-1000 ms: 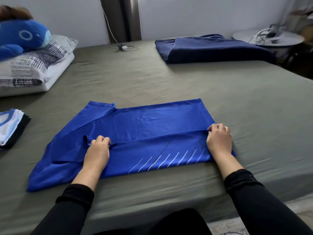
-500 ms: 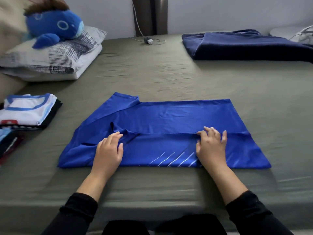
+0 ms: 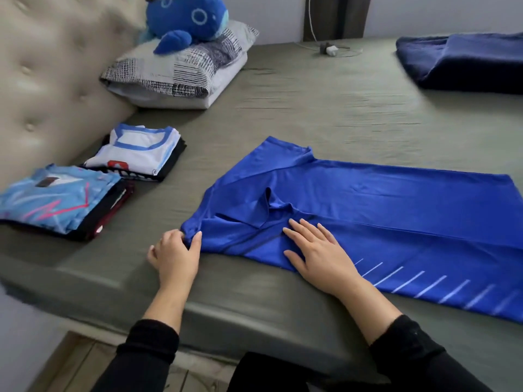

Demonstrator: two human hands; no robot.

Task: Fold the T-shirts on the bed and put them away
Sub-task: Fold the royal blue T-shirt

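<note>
Leftward since before, the left hand [image 3: 174, 254] now pinches the sleeve corner of the shiny royal-blue T-shirt [image 3: 368, 210] at centre frame; the right hand [image 3: 317, 250] presses flat, fingers spread.

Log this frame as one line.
phase: folding | left hand: pinches blue T-shirt sleeve corner | right hand: flat on shirt | folded stacks: two, left

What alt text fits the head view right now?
A left hand pinches the sleeve end of a blue T-shirt on a bed, while the right hand presses it flat. Two stacks of folded shirts sit to the left.
</note>
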